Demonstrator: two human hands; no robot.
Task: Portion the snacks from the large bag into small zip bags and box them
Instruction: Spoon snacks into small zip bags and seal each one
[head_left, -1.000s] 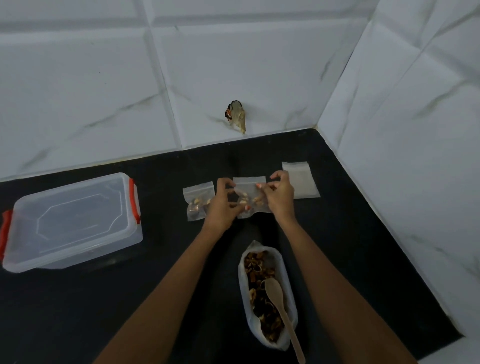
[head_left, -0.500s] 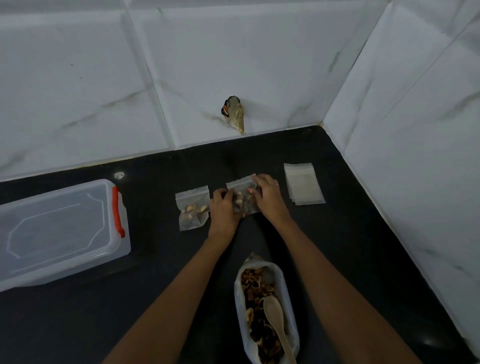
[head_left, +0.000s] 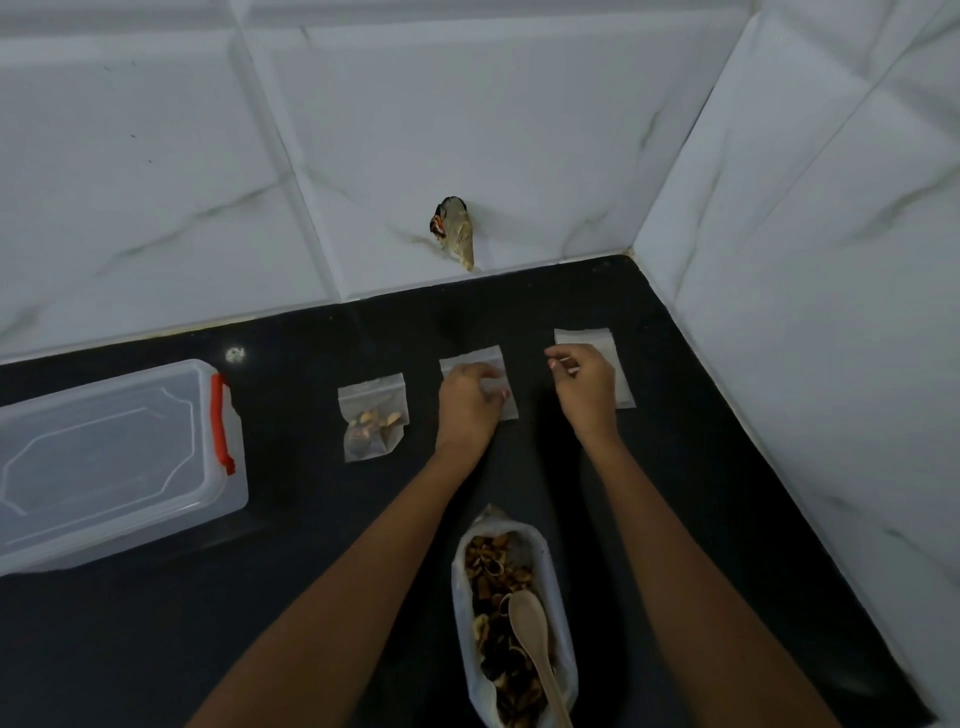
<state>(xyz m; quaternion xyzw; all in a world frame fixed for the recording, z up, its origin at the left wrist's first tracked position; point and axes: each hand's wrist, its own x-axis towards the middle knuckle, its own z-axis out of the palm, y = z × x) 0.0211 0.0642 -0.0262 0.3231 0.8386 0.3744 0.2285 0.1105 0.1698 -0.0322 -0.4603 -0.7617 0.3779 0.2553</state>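
- Large clear plastic bag of brown snacks (head_left: 458, 582) lies open on the black surface (head_left: 311, 519), wooden spoon (head_left: 527, 618) inside
- Just beyond it, left hand (head_left: 467, 405) lies on a small clear zip bag (head_left: 488, 358), fingers bent; cannot tell whether the grip pinches
- Beyond-right, right hand (head_left: 584, 387) hovers over flat empty zip bags (head_left: 622, 379), grip loosely curled, holding nothing
- Beyond-left, a filled zip bag (head_left: 371, 421); far left, lidded clear box with red clasp (head_left: 114, 457)
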